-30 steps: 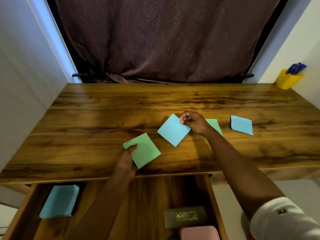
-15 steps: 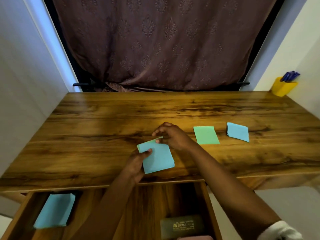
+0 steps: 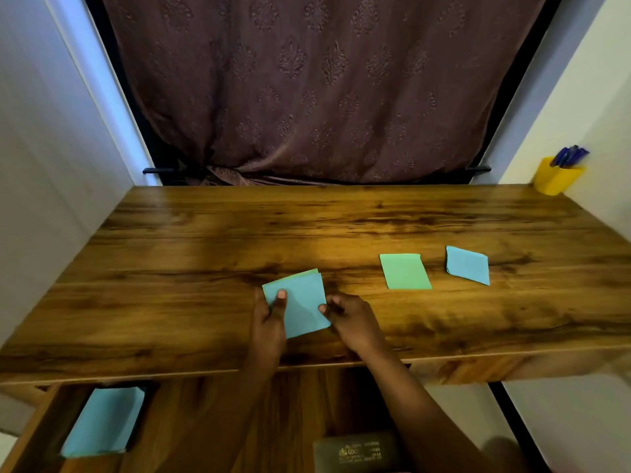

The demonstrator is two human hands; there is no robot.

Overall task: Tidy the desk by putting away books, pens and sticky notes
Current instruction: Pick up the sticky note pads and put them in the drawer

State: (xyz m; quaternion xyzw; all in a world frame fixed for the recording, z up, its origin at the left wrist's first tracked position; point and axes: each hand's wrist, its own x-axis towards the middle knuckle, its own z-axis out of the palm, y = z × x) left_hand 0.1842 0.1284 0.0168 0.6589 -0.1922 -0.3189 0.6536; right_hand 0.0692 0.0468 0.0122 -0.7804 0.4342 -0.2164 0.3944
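Note:
A blue sticky note pad (image 3: 302, 303) lies on top of a green pad whose edge (image 3: 290, 277) peeks out at the top left, near the desk's front edge. My left hand (image 3: 269, 322) holds the stack at its left side with the thumb pressed on the blue pad. My right hand (image 3: 351, 319) pinches the stack's right edge. Another green pad (image 3: 404, 271) and a second blue pad (image 3: 467, 265) lie apart on the desk to the right. Blue pens (image 3: 570, 156) stand in a yellow cup (image 3: 555, 180) at the far right corner.
The wooden desk (image 3: 307, 227) runs between two white walls with a dark curtain (image 3: 307, 87) behind. Below the front edge a drawer (image 3: 44, 425) stands open, holding a blue pad (image 3: 102, 421) at the left and a dark case (image 3: 355, 450) at the right.
My right hand carried the blue pad left and laid it on the green pad under my left hand. Both hands now square the stack near the front edge.

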